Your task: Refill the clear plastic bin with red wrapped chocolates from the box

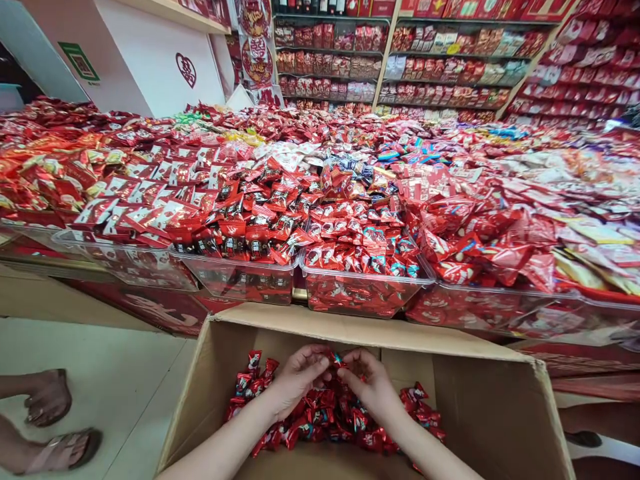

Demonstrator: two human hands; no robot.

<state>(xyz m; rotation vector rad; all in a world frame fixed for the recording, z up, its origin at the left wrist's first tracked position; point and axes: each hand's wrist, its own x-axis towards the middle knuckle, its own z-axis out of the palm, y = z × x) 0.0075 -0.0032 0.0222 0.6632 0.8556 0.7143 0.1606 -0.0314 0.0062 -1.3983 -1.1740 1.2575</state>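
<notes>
Both my hands are inside an open cardboard box (480, 400), over a loose heap of red wrapped candies (315, 420). Between their fingertips is one red wrapped candy (337, 361) with a bluish patch. My left hand (303, 380) pinches it from the left, thumb and fingers together. From the other side, my right hand (370, 383) pinches its right end. Part of the candy is hidden by my fingers. Just beyond the box's far flap stands a clear plastic bin (357, 293) heaped with similar red and blue candies.
More clear bins (245, 280) piled with wrapped sweets run across the display. Shelves (330, 67) of red packages line the back wall. At left, a person's sandalled feet (55, 427) are on the tiled floor. The box's walls surround my forearms.
</notes>
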